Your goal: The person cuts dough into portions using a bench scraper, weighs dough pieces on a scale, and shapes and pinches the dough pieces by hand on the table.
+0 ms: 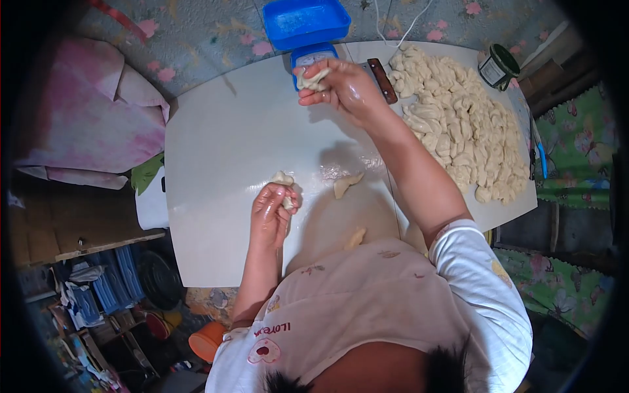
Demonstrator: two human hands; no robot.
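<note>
My left hand is closed around a small piece of pale dough, low over the white table. Farther forward, my right hand pinches another dough piece in front of the blue scale, partly covering it. A blue tray is at the scale's far side. Two loose dough scraps lie near my body, one right of my left hand and one by the shirt. Both hands look wet or oily.
A big heap of dough pieces covers the table's right side. Beside it are a cutter with a brown handle and a dark green tub. Pink cloth hangs at the left; a blue-handled tool rests at the right edge.
</note>
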